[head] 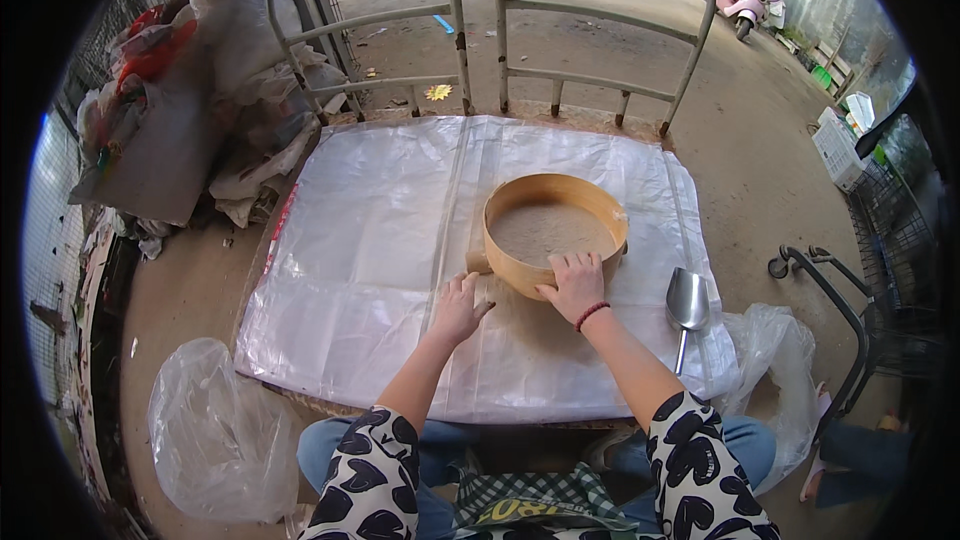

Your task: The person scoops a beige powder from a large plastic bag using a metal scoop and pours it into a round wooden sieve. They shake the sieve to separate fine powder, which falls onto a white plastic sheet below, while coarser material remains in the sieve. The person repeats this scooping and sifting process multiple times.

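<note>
A round sieve with a tall light wooden rim (517,271) stands on a white plastic sheet (360,240), tilted slightly or raised on a wooden bar (478,262) that shows at its left. Greyish-brown powder (551,231) lies inside it. My right hand (577,283), with a dark red bead bracelet at the wrist, grips the near rim, fingers over the edge and thumb outside. My left hand (457,309) is just left of the sieve, fingers spread and holding nothing. A metal scoop (688,301) lies on the sheet to the right, its handle towards me.
Metal rails (555,7) rise at the sheet's far edge. Clear plastic bags lie at the lower left (221,435) and right (780,345). Piled bags and sheeting (172,120) stand at left. At right are a wheeled black metal frame (832,300), a white crate (836,150) and someone's leg (859,461).
</note>
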`<state>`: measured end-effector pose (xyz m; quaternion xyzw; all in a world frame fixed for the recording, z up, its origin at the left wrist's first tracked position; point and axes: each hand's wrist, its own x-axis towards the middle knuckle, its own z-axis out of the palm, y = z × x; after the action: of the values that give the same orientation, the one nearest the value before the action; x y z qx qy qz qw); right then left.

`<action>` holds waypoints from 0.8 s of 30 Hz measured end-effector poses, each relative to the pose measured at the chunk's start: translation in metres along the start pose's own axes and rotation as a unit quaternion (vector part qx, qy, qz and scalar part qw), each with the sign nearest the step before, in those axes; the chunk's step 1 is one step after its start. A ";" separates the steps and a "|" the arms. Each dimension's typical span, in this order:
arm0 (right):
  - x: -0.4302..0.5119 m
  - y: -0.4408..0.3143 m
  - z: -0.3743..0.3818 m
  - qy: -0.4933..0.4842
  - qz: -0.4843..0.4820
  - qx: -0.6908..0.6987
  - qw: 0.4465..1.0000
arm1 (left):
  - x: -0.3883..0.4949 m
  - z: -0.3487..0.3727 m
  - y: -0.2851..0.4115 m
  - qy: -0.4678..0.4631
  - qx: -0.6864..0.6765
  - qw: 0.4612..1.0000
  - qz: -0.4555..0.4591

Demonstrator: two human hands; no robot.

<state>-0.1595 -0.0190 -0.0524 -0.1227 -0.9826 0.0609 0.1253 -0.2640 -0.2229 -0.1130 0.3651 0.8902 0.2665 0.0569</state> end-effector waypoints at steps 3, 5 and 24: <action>-0.003 0.002 -0.007 0.049 -0.049 -0.016 0.997 | -0.070 0.005 0.020 0.009 -0.229 0.968 -0.103; -0.017 0.006 -0.011 0.186 -0.069 0.028 0.980 | -0.123 0.015 0.027 0.050 -0.325 0.926 -0.183; -0.278 -0.020 0.094 0.060 0.597 0.760 0.251 | -0.216 0.078 -0.004 0.132 -0.725 0.459 -0.496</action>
<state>0.0726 -0.1181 -0.2043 -0.5256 -0.1194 0.8293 0.1477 -0.0861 -0.3381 -0.2014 -0.3509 0.4037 0.7878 0.3054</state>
